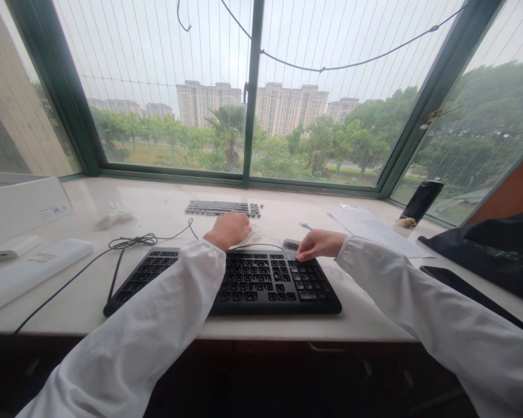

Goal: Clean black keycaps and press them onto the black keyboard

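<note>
A black keyboard [261, 313] lies along the front of the white counter, most of its key sockets bare, with keycaps [307, 285] seated in part of the number pad. At its upper right corner my right hand [320, 244] is closed in a pinch, fingertips down at the number pad; whatever is between them is too small to make out. My left hand [229, 229] reaches over the keyboard's back edge, fingers curled down beside loose keycaps [220, 207] laid out in rows. Its fingertips are mostly hidden. Behind the right fingers lies a small metallic object [290, 243].
A coiled cable [133, 241] lies left of the keyboard, near a long white box-like item [47, 267] and crumpled plastic [113, 216]. Rightward are paper sheets [379, 232], a leaning black phone-like object [423, 200], a dark flat device [466, 287] and black fabric [501, 249]. Windows [253, 116] close the back.
</note>
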A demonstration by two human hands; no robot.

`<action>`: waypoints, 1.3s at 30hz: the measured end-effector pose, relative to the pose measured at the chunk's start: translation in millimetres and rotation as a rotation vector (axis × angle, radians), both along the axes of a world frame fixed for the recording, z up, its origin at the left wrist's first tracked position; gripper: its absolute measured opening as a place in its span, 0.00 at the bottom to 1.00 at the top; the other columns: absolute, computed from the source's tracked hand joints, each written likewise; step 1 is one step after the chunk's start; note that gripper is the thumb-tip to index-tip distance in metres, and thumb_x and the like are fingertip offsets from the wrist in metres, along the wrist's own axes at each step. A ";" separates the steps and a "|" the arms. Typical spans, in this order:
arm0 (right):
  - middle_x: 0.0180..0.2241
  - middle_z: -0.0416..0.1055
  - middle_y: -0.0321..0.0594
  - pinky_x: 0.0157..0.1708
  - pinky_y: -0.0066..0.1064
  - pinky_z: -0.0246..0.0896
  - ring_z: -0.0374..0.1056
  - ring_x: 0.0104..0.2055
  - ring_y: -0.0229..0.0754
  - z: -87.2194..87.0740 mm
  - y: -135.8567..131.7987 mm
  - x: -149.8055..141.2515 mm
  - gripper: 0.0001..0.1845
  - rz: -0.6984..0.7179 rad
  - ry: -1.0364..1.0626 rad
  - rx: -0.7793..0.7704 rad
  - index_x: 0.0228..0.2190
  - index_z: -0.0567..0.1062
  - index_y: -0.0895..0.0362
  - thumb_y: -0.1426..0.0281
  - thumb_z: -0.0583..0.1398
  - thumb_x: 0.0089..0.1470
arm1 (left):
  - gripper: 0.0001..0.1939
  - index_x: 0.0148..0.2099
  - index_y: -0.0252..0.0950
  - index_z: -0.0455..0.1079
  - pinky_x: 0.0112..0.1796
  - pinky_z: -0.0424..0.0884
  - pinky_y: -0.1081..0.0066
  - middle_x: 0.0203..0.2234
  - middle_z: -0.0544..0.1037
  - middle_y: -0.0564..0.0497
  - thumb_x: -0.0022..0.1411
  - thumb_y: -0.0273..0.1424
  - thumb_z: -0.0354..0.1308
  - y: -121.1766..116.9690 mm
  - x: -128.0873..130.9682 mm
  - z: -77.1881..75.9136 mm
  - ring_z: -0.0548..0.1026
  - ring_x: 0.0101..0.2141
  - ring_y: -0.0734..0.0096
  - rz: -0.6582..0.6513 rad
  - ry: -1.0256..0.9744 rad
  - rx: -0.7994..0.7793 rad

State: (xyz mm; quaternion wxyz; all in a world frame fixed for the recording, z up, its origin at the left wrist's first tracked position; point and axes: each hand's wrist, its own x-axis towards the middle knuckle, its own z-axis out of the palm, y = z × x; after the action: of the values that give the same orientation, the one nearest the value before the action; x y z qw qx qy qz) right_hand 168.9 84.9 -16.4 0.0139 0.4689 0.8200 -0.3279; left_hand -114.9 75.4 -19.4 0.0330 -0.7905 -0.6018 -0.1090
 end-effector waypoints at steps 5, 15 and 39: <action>0.28 0.77 0.38 0.38 0.31 0.59 0.68 0.34 0.43 -0.5 0.2 -0.3 0.30 -0.005 0.012 0.005 0.32 0.84 0.56 0.44 0.66 0.36 | 0.18 0.38 0.37 0.77 0.39 0.71 0.63 0.37 0.80 0.42 0.63 0.42 0.50 0.5 0.1 -0.5 0.76 0.39 0.57 -0.013 -0.007 0.004; 0.27 0.76 0.39 0.36 0.33 0.59 0.67 0.34 0.44 -6.5 -0.5 -0.8 0.31 -0.091 -0.053 0.063 0.32 0.84 0.54 0.43 0.66 0.34 | 0.18 0.39 0.38 0.77 0.39 0.72 0.64 0.36 0.80 0.43 0.63 0.41 0.50 1.1 -0.3 -0.7 0.76 0.38 0.58 -0.011 -0.009 0.004; 0.27 0.75 0.41 0.34 0.32 0.57 0.64 0.31 0.40 -4.3 -7.3 -1.9 0.32 0.056 -0.025 0.123 0.34 0.82 0.60 0.44 0.63 0.41 | 0.16 0.39 0.38 0.77 0.42 0.71 0.64 0.40 0.80 0.43 0.62 0.40 0.51 -0.7 -0.1 1.0 0.75 0.41 0.59 -0.014 -0.010 0.002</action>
State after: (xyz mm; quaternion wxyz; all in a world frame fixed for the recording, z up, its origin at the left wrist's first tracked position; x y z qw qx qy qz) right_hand 167.1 77.7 -20.7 0.0046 0.4498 0.8512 -0.2705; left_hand -114.9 74.7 -18.3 0.0302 -0.7939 -0.5965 -0.1136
